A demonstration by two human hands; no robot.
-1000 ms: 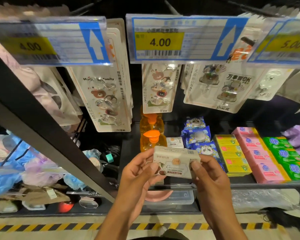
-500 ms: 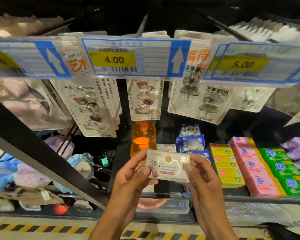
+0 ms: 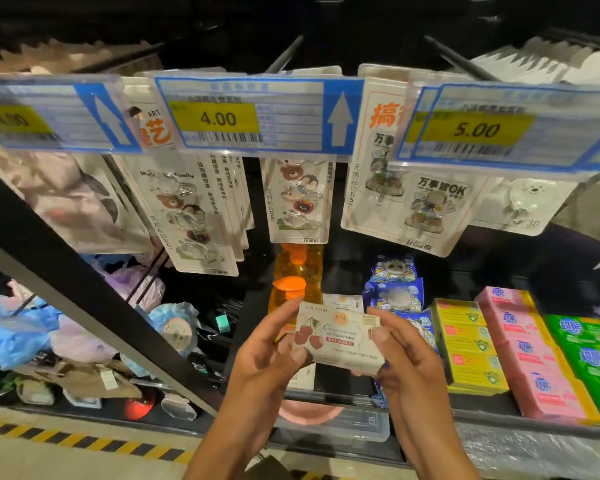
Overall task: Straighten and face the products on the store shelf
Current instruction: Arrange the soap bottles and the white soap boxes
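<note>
The small cream cardboard soap box with red cherries point(image 3: 340, 339) is being pinched at both ends in the grip of the left hand point(image 3: 267, 355) and the right hand point(image 3: 407, 356), just above the front of the black store shelf point(image 3: 338, 384), its cherry face being turned outward since a moment ago, seemingly for facing.

Soap box point(image 3: 340, 337) before bottles point(image 3: 291, 292), left of packs point(image 3: 468, 348).

Dim aisle, glary tags, blurred, warped edges.
</note>
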